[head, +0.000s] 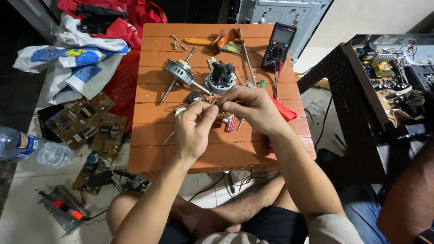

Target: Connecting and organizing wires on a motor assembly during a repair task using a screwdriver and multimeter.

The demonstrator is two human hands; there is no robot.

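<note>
My left hand [193, 131] and my right hand [250, 107] meet over the middle of a small orange-brown slatted table [217, 156]. Their fingertips pinch a small part with thin copper-coloured wire [216, 103] between them; the part is mostly hidden by the fingers. Just beyond the hands lie a metal motor rotor on a shaft [181, 73] and a white motor housing with a black part [220, 77]. Under my right hand a red and white small object [231, 123] shows.
A black multimeter [279, 44] with leads lies at the table's far right, an orange-handled screwdriver [199, 41] and several screws at the back. Circuit boards [86, 122], a plastic bottle [27, 147] and bags lie on the floor left. An opened electronics chassis [389, 68] stands right.
</note>
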